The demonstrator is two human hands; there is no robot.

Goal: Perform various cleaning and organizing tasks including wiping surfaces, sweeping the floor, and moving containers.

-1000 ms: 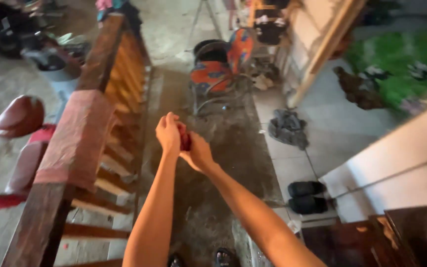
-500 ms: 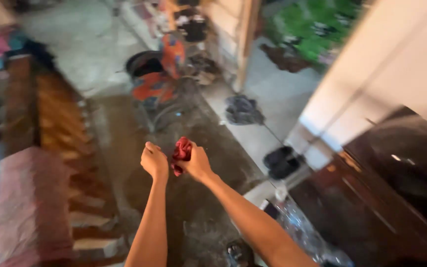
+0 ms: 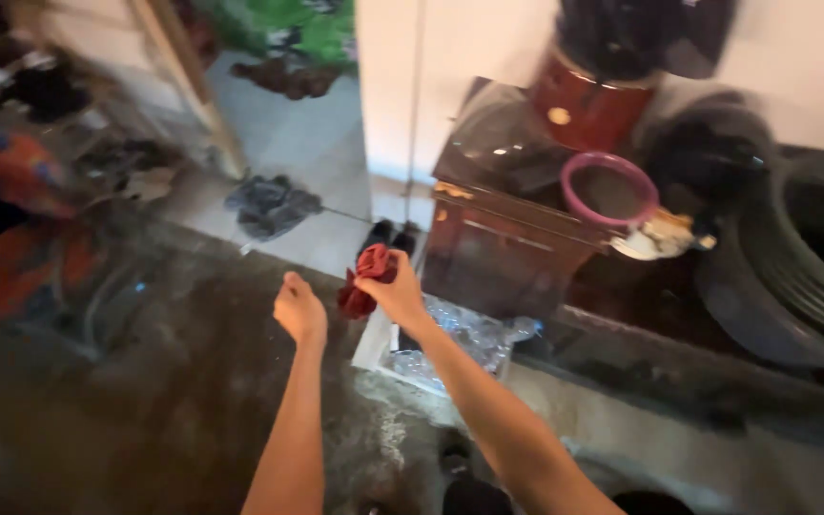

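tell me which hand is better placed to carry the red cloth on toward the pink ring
The right hand, probably. It already grips the red cloth and is the nearer of the two to the pink ring on the brown cabinet. The left hand is closed, apart from the cloth, and farther away.

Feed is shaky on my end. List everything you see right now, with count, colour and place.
Crumpled red cloth: one, red, in the right hand.
Dark wooden cabinet: one, brown, right of the hands.
Pink plastic ring-shaped basin: one, pink, on the cabinet.
Black rubber tyre: one, black, far right.
Grey rag pile: one, grey, on the pale floor tiles.
Clear plastic bottles: several, clear, under the right forearm.
Dark shoes: apparently a pair, black, by the cabinet.
Left hand: fisted, beside the cloth.
Right hand: gripping the cloth.
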